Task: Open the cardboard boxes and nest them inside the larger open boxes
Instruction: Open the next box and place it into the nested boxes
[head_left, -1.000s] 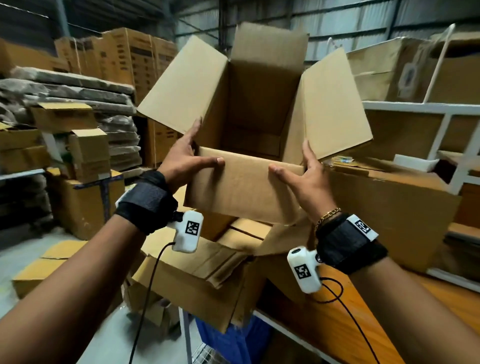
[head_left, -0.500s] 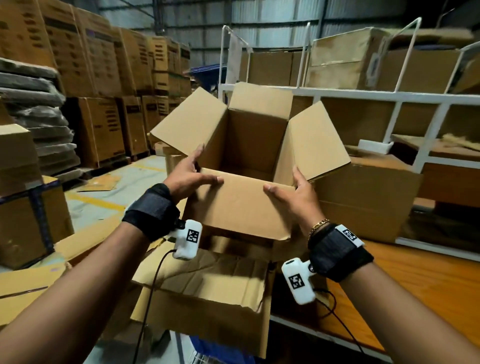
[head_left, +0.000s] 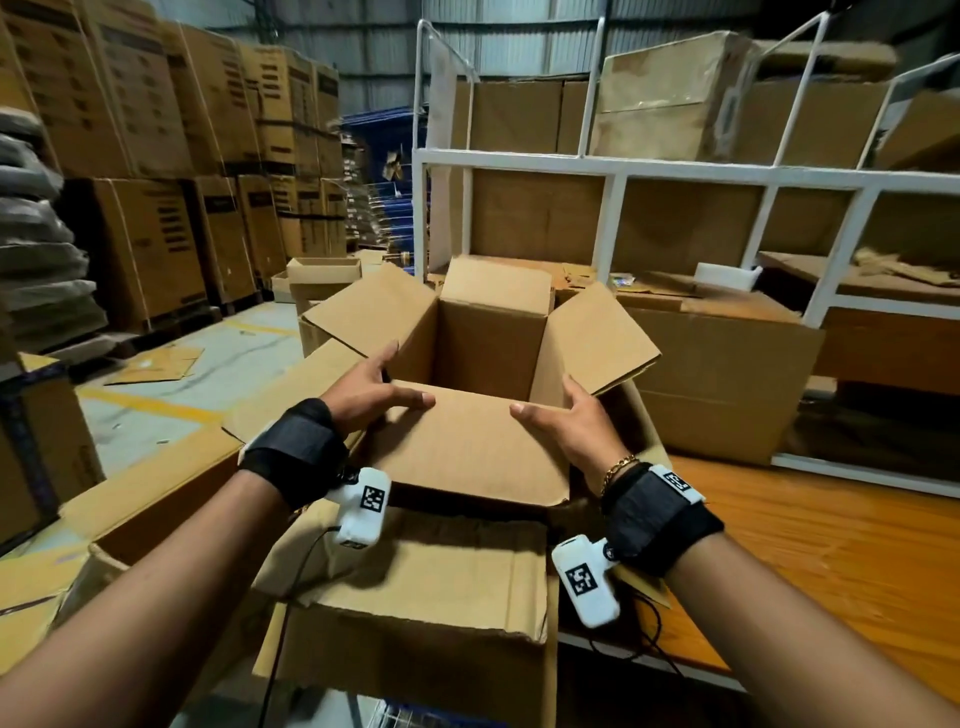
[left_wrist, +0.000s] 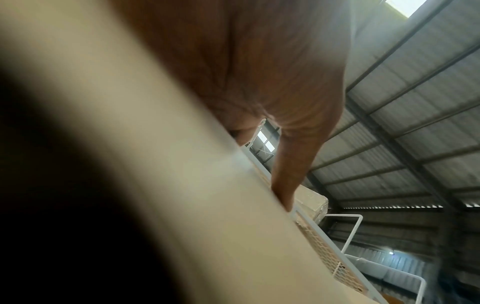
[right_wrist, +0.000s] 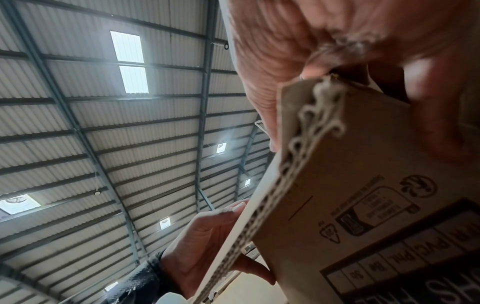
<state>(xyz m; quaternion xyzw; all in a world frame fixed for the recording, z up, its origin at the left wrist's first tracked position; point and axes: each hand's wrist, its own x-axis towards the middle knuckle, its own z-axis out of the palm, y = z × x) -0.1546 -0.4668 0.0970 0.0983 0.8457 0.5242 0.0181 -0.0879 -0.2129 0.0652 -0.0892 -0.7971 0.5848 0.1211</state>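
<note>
In the head view I hold a small brown cardboard box (head_left: 470, 447) with all its top flaps spread open. My left hand (head_left: 371, 397) grips its near left corner, thumb lying on the near flap. My right hand (head_left: 569, 423) grips the near right corner the same way. The small box sits low in the mouth of a larger open box (head_left: 431, 577), whose flaps spread out to the front and left. In the right wrist view the corrugated flap edge (right_wrist: 306, 164) runs between my right thumb and fingers, and my left hand (right_wrist: 205, 240) pinches the same flap. The left wrist view shows blurred cardboard (left_wrist: 182, 205) under my fingers (left_wrist: 285, 181).
A white metal rack (head_left: 613, 174) loaded with cartons stands behind. Another big carton (head_left: 727, 384) sits on the orange wooden tabletop (head_left: 831, 551) at right. Tall stacks of cartons (head_left: 156, 156) line the left, with flattened cardboard (head_left: 156, 366) on the floor.
The small box has come down from chest height towards the larger open box below. Both hands keep the same hold on its near corners.
</note>
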